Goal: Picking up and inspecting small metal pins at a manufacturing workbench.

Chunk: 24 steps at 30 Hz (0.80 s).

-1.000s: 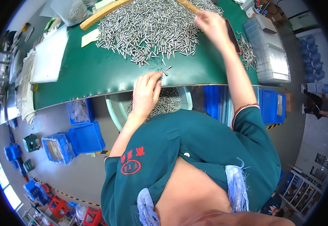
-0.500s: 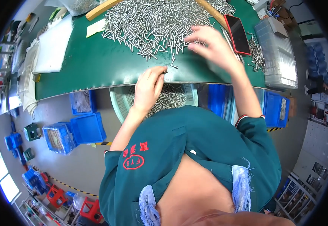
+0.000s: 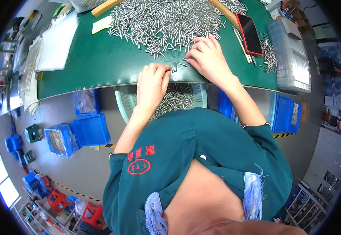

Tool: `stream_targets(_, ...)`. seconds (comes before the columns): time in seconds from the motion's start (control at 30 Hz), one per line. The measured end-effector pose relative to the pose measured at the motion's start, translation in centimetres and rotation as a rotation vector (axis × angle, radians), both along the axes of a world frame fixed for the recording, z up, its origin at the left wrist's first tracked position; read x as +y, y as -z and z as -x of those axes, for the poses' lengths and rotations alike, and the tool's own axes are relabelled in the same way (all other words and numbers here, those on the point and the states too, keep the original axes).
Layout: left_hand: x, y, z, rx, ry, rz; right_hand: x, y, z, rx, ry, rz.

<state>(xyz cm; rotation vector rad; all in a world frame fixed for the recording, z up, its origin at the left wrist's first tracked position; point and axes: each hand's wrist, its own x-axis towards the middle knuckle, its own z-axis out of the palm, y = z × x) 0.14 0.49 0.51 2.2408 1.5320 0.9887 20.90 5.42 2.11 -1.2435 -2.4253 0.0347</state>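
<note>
A large heap of small silvery metal pins (image 3: 160,23) covers the far middle of the green table (image 3: 100,62). My left hand (image 3: 151,84) is at the near table edge, its thumb and fingers pinched together at a couple of small pins (image 3: 173,68). Over the table just in front of the heap is my right hand (image 3: 209,58), fingers bent, thumb and forefinger closed at a single pin (image 3: 184,60). Another pin lies flat between the two hands. Below the table edge, a pale green plastic basket (image 3: 125,103) holds many more pins, partly hidden by my left arm.
Wooden bars (image 3: 107,8) flank the heap. A red-edged phone (image 3: 249,34), thin rods and a smaller pin pile (image 3: 269,56) lie at right, beside clear plastic boxes (image 3: 290,58). White sheets (image 3: 57,43) rest at left. Blue crates (image 3: 91,129) stand on the floor.
My right hand has come down and left from beside the heap to the pins near my left hand. The left hand stays near the table edge, almost in place.
</note>
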Motion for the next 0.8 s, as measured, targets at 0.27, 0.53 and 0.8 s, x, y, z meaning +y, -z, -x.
stream_targets(0.27, -0.4, -0.2, 0.1, 0.084, 0.003, -0.029, -1.8, -0.4, 0.3, 0.087, -0.025, 0.122)
stream_targets(0.53, -0.9, -0.3, 0.4, 0.026, 0.001, 0.008, -1.7, 0.6, 2.1, 0.095, -0.054, 0.019)
stream_targets(0.8, -3.3, 0.2, 1.8, -0.761, 0.163, 0.892, -1.7, 1.4, 2.3, 0.067, -0.029, -0.036)
